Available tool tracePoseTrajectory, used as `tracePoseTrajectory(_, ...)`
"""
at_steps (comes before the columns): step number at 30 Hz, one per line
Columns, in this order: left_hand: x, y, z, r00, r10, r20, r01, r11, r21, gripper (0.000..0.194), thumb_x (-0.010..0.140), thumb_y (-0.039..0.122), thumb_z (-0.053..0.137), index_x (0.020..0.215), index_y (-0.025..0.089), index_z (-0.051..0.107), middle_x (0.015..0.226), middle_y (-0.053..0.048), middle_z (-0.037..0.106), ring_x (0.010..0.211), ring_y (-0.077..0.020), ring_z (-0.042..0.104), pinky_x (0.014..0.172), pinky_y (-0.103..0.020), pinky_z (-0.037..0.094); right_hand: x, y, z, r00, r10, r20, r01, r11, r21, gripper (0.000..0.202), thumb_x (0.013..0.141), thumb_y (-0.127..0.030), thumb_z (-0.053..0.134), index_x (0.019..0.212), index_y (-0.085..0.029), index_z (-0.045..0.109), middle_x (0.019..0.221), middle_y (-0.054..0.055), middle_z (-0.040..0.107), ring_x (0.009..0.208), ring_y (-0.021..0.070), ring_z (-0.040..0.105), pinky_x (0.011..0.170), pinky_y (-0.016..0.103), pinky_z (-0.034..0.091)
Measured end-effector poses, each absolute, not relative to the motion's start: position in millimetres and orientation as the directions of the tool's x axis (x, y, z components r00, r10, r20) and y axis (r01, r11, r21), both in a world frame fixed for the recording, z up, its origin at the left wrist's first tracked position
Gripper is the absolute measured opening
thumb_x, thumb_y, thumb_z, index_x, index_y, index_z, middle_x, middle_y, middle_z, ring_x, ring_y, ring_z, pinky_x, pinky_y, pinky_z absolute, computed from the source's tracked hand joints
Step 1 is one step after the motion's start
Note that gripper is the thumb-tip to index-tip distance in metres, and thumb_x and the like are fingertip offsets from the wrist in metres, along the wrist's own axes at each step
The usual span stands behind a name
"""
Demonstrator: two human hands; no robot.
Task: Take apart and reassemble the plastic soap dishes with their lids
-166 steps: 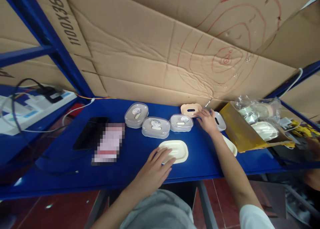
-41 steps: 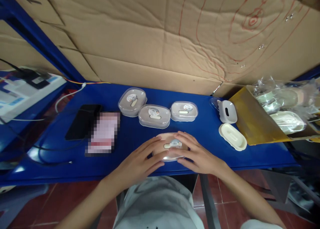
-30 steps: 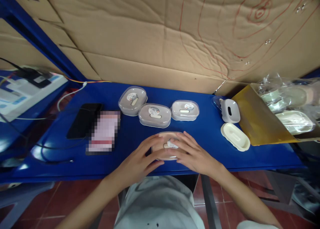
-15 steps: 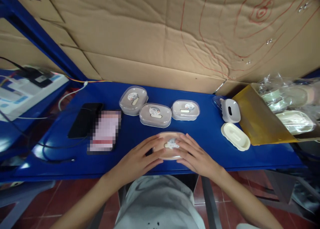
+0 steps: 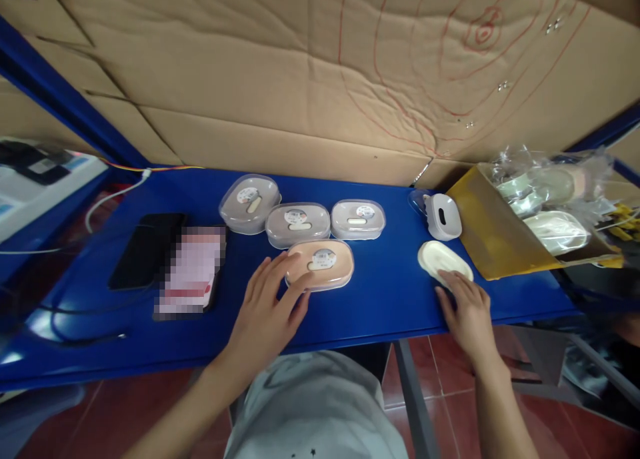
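Observation:
A peach oval plastic box [image 5: 337, 265] with a clear lid and a round label lies near the middle of the table. My left hand [image 5: 270, 295] is around its left end, fingers on the top and back, thumb at the front. Further right, my right hand [image 5: 465, 305] reaches over the near right edge of a cream oval plastic piece [image 5: 435, 253], thumb apart from the fingers. Behind the peach box stand similar lidded grey boxes: one at left [image 5: 250, 205], one in the middle [image 5: 299, 225] and one at right [image 5: 357, 220].
A grey plastic piece [image 5: 444, 217] with a dark slot stands by a carton [image 5: 493, 239] of bagged plastic pieces. Two phones lie left, one dark [image 5: 145, 249] and one with a blurred screen [image 5: 193, 269], near cables. A cardboard wall [image 5: 250, 79] closes the back.
The peach box has moved forward and left, close to the grey boxes. My right hand has left it and moved right to the cream piece. The view has shifted slightly.

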State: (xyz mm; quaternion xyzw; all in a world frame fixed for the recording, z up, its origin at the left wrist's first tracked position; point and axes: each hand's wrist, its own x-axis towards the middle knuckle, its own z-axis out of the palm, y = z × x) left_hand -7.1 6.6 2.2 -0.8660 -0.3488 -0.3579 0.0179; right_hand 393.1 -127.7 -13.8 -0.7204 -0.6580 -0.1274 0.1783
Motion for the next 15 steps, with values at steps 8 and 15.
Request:
tracePoseTrajectory(8, 41, -40, -4, 0.787, 0.410, 0.461, 0.366, -0.912, 0.186, 0.042, 0.106, 0.022, 0.059, 0.148, 0.019, 0.058, 0.162, -0.019, 0.053, 0.152, -0.0344, 0.051, 0.119, -0.054, 0.052, 388, -65, 14, 0.031, 0.887, 0.460, 0.970, 0.083, -0.226, 0.050, 0.110, -0.043, 0.054, 0.157, -0.027, 0.052, 0.160, 0.015, 0.059, 0.148, 0.0345, 0.055, 0.120, 0.057, 0.043)
tracePoseTrajectory(15, 58, -25, -10, 0.819, 0.458, 0.346, 0.389, -0.886, 0.252, 0.055, 0.107, 0.040, 0.063, 0.155, 0.016, 0.052, 0.164, -0.018, 0.051, 0.150, -0.0362, 0.053, 0.121, -0.054, 0.050, 457, -4, 5, 0.295, 0.826, 0.481, 0.950, -0.199, -0.241, 0.048, 0.103, -0.059, 0.061, 0.122, -0.018, 0.075, 0.122, 0.023, 0.078, 0.120, 0.0393, 0.070, 0.108, 0.058, 0.052)
